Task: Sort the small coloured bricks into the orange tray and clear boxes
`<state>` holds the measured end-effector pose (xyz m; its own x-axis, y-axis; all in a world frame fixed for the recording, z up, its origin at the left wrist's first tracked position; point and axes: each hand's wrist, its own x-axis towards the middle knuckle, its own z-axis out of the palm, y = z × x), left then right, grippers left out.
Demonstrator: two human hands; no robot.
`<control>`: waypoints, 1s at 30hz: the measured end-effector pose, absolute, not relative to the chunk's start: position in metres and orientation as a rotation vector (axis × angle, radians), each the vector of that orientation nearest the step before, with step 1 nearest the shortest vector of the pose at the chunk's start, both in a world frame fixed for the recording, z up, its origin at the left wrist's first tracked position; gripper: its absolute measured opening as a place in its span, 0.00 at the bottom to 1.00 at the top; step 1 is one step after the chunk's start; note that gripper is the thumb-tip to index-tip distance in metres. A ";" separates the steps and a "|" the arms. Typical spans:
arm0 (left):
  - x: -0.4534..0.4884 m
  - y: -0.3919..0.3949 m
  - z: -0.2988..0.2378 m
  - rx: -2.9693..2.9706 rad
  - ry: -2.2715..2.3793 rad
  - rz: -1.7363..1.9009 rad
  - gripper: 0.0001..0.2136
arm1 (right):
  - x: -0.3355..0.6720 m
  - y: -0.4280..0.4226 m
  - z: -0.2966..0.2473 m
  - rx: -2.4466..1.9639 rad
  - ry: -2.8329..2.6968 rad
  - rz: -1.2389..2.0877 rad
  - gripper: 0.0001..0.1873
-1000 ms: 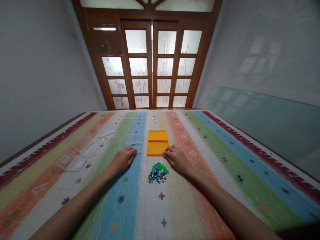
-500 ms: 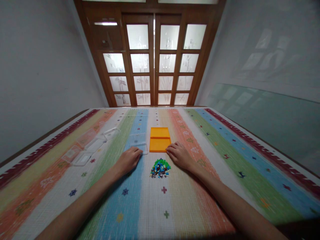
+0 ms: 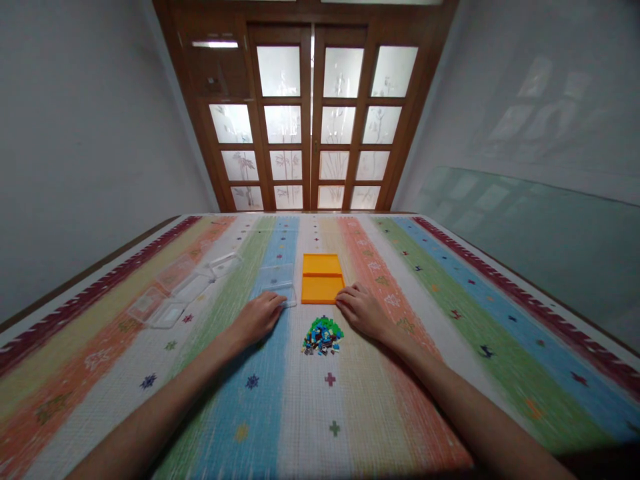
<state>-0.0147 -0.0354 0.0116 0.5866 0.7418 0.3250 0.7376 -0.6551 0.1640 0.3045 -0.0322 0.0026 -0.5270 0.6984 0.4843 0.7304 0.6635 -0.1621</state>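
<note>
On the striped tabletop [image 3: 300, 407], left hand [image 3: 260, 317] touches clear case [image 3: 278, 275], right hand [image 3: 362, 311] orange tray [image 3: 323, 280], grips unclear; an accidental bump could scatter bricks [image 3: 323, 336].

Faces brown wooden doors [image 3: 306, 143] with bright, frosted panes [image 3: 338, 125]; shows grey walls [image 3: 85, 133] either side, a pale green panel [image 3: 540, 240] at right, a table [image 3: 100, 266] under striped cloth [image 3: 240, 400].

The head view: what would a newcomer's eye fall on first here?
Most likely the bright orange case, lying open mid-way along the striped cloth, with the right hand at its near right corner. Just nearer lies a heap of small green, blue and dark pieces. Left of the case, the left hand is at a clear plastic box.
</note>
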 end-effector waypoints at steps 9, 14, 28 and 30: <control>-0.043 -0.009 0.039 2.796 1.584 0.910 0.14 | 0.306 -0.032 0.001 -1.102 -2.368 -0.075 0.11; -0.089 0.034 0.055 2.485 2.128 0.809 0.16 | 0.305 -0.032 0.000 -1.130 -2.375 -0.069 0.10; -0.109 0.022 0.031 2.549 1.992 0.510 0.11 | 0.305 -0.032 0.001 -1.131 -2.385 -0.074 0.11; -0.109 0.007 0.030 2.585 1.930 0.499 0.11 | 0.305 -0.032 0.001 -1.123 -2.383 -0.080 0.11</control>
<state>-0.1085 0.0074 0.0304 0.2568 0.9141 0.3138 0.9516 -0.2958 0.0831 0.3048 -0.0322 0.0005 -0.5343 0.7073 0.4629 0.7368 0.6581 -0.1550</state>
